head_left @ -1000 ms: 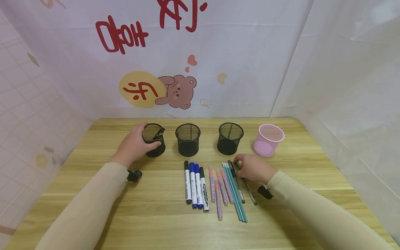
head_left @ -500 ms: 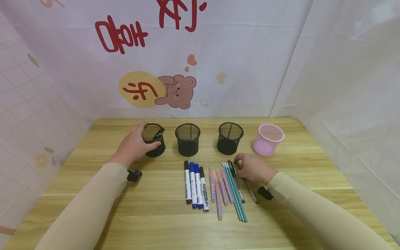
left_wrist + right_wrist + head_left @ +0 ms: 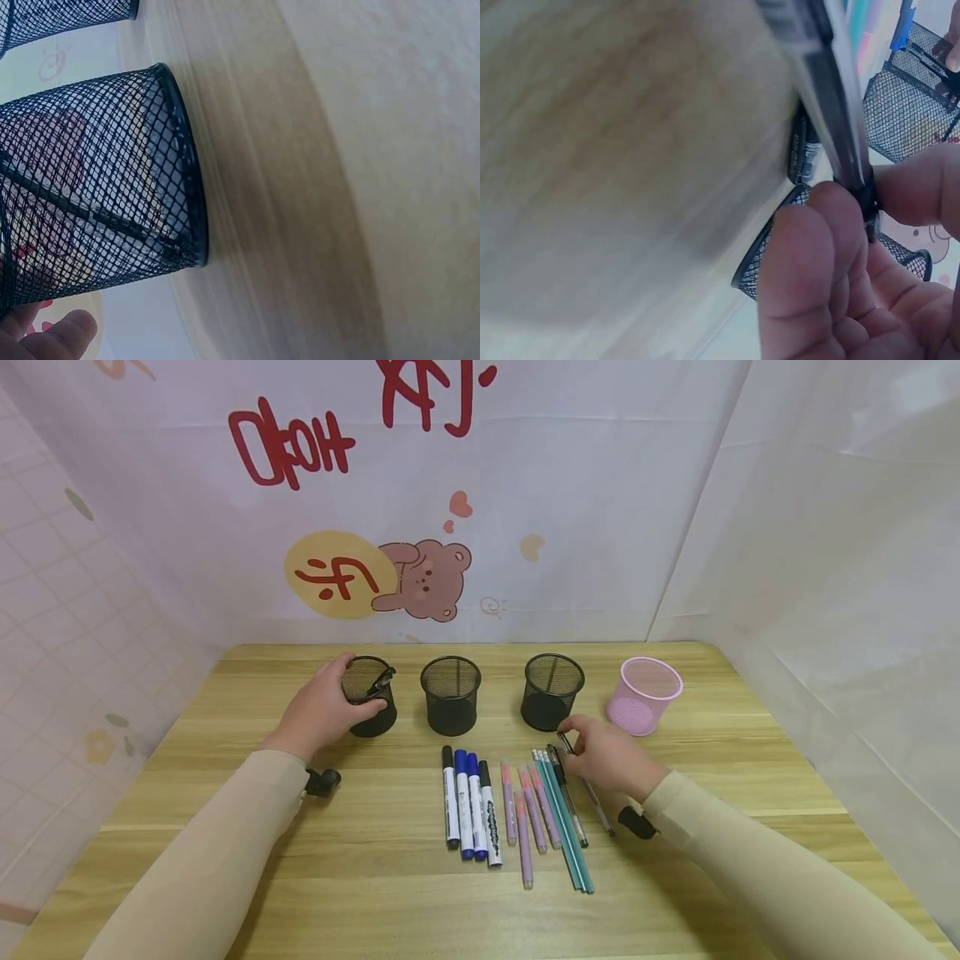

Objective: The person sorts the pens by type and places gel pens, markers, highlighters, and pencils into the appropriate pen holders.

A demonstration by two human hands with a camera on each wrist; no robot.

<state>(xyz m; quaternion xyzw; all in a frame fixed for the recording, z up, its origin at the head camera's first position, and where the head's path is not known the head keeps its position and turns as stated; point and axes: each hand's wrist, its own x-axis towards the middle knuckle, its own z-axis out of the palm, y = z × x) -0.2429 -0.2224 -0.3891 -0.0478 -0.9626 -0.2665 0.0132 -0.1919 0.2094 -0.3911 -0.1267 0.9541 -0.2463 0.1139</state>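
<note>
**Wood-grain table [image 3: 390, 902] before a printed white cloth [image 3: 600, 468]**

Taking the middle of the table as the clock's centre, the left hand [image 3: 321, 706] is at 10 o'clock, grasping the leftmost black mesh cup [image 3: 375, 720] with its thumb on the near side; its other fingers are mostly hidden. Inside this cup a black pen [image 3: 384, 680] leans, and the left wrist view shows it slanting behind the mesh. This view cuts off the upper part of the cup.

Toward half past two, the right hand [image 3: 611, 762] pinches a clear-barrelled black pen [image 3: 597, 806] between thumb and fingers. Whether its lower tip touches the table, I cannot tell. Just beside lies another capped pen [image 3: 574, 814], then teal pencils [image 3: 567, 839], purple highlighters [image 3: 524, 852] and, about the centre, four white-barrelled markers [image 3: 474, 818], two with blue caps.

Two further black mesh cups stand near 11 [image 3: 452, 714] and 1 o'clock [image 3: 547, 712], and a pink mesh cup [image 3: 636, 714] at 2.

Bold black lettering on the rightmost marker is too small for reading; white letters on a black cap in the right wrist view are blurred. On the cloth, red characters [image 3: 292, 443] appear turned sideways, and the topmost are cut by the upper edge.
</note>
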